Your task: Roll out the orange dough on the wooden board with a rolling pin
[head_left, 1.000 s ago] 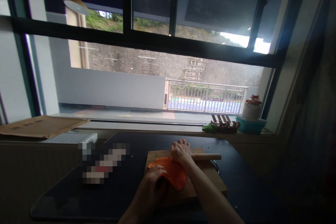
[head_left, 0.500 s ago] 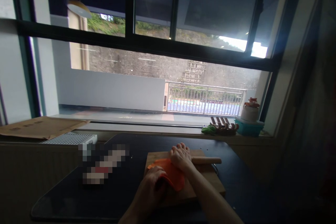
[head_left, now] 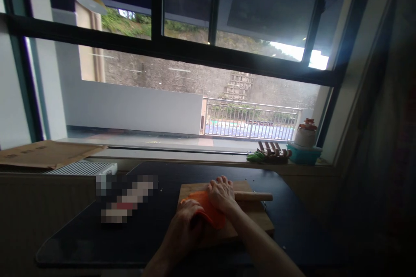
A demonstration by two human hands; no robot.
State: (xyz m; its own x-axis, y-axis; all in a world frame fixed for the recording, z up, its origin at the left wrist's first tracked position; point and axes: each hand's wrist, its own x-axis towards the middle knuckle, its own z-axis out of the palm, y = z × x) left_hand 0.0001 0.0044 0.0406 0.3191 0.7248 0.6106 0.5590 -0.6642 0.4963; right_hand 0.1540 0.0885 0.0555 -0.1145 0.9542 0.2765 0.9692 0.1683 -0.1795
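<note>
A flat orange sheet of what looks like dough (head_left: 212, 214) lies on a wooden cutting board (head_left: 255, 221). My left hand (head_left: 186, 220) is closed on its near left edge, which curls up beside the fingers. Over the far right part of the sheet, my right hand (head_left: 221, 194) rests on a wooden rolling pin (head_left: 255, 196). The pin's right end sticks out past the hand and beyond the board; its left part is hidden under the palm. A metal handle (head_left: 264, 203) shows at the board's right side.
The board stands on a dark table (head_left: 74, 246). A blurred-out object (head_left: 130, 201) lies left of it. On the windowsill are a green and brown item (head_left: 269, 153) and a teal box (head_left: 304, 153). Brown cardboard (head_left: 48, 153) lies above a radiator (head_left: 86, 168).
The whole view has shifted slightly. Both hands keep nearly the same places on the orange sheet and the rolling pin, and the sheet's lifted near edge looks a little lower.
</note>
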